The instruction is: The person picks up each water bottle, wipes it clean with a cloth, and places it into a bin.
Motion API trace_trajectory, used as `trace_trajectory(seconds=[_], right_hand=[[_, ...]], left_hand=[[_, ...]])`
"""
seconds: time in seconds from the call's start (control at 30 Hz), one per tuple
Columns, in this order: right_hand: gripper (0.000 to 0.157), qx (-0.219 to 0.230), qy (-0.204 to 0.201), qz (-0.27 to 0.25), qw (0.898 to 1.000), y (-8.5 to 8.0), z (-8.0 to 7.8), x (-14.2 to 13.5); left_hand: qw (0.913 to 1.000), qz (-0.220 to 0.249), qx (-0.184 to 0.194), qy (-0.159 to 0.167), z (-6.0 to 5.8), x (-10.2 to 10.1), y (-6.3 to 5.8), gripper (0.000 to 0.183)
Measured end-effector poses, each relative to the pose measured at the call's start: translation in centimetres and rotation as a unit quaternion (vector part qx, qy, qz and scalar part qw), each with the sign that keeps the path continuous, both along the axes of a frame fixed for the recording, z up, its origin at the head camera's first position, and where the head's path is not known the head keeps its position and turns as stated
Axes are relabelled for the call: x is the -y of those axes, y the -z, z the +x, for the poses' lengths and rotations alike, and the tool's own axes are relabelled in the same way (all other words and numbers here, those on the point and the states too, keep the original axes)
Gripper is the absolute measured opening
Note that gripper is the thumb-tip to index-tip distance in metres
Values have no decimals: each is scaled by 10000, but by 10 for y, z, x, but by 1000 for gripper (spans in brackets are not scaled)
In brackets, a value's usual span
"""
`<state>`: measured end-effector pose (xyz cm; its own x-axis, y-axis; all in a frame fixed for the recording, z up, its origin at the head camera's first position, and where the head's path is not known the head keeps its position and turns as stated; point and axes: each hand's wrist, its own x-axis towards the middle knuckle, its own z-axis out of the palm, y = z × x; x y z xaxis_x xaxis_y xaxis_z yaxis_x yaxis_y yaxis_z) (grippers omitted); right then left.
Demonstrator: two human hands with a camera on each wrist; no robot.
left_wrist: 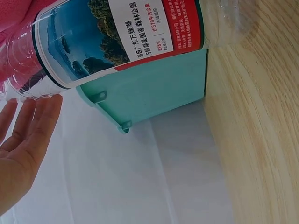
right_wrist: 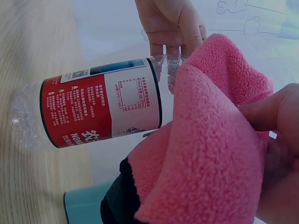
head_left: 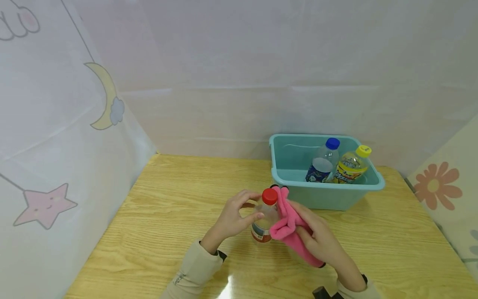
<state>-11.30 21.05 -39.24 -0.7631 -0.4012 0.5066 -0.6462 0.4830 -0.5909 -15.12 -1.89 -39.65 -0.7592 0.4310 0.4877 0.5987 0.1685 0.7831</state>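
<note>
A clear plastic bottle [head_left: 261,234] with a red cap [head_left: 269,196] and a red-and-white label stands upright over the wooden table, its base close to the tabletop. My left hand [head_left: 237,214] holds it by the upper part, thumb on the near side and fingers behind; in the left wrist view the fingertips meet the bottle near its shoulder. In my right hand [head_left: 323,238] is a folded pink cloth [right_wrist: 210,140] with black edging, pinched between thumb and fingers. The cloth lies against the bottle's right side and hides part of its shoulder in the right wrist view.
Just behind and to the right is a light-blue plastic bin [head_left: 310,195]. A blue-capped bottle [head_left: 323,164] and a yellow-capped bottle [head_left: 351,166] lean inside it. White printed sheeting [head_left: 224,83] rises behind the wooden table [head_left: 179,199] and along both sides.
</note>
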Motion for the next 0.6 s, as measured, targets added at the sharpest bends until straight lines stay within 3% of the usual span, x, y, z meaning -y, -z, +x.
trace_trajectory(seconds=[0.17, 0.23, 0.47, 0.6], right_hand=[[66, -33, 58, 315, 9995, 2, -2, -2], [65, -36, 85, 372, 9993, 4, -2, -2], [60, 299, 154, 196, 9992, 15, -5, 0], [59, 560, 242, 154, 9980, 22, -5, 2]], left_hand=[[10000, 9, 5, 7, 11, 0, -21, 35], [10000, 8, 33, 20, 12, 0, -22, 34], [9997, 15, 228, -78, 0, 2, 4, 37], [9997, 69, 208, -44, -1, 3, 9, 37]])
